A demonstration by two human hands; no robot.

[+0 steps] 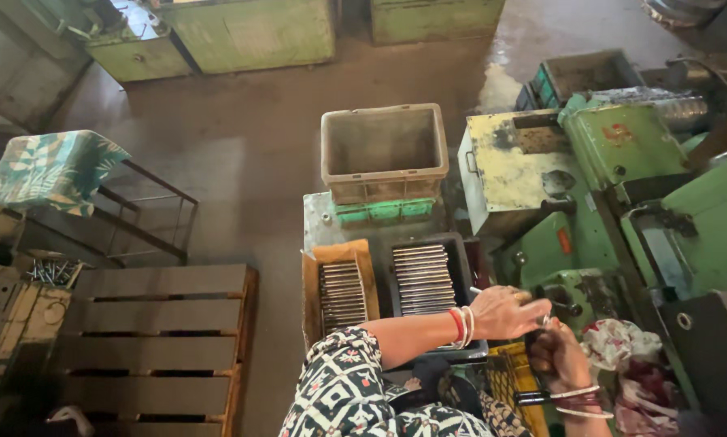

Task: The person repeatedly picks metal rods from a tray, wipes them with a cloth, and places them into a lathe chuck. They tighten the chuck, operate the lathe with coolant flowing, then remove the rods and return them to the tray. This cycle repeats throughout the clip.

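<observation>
My left hand, with red and white bangles at the wrist and a patterned sleeve, reaches to the right over a dark tray of stacked metal rods. It is closed on a thin metal rod whose tip sticks out to the left. My right hand sits just below and to the right, fingers curled round a dark handle at the green machine. A cardboard box left of the tray holds more rods.
A worn grey crate stands behind the trays on green crates. A yellow crate and a crumpled rag lie near my hands. A wooden pallet, a metal-frame stool with leaf-print cloth and loose bolts fill the left.
</observation>
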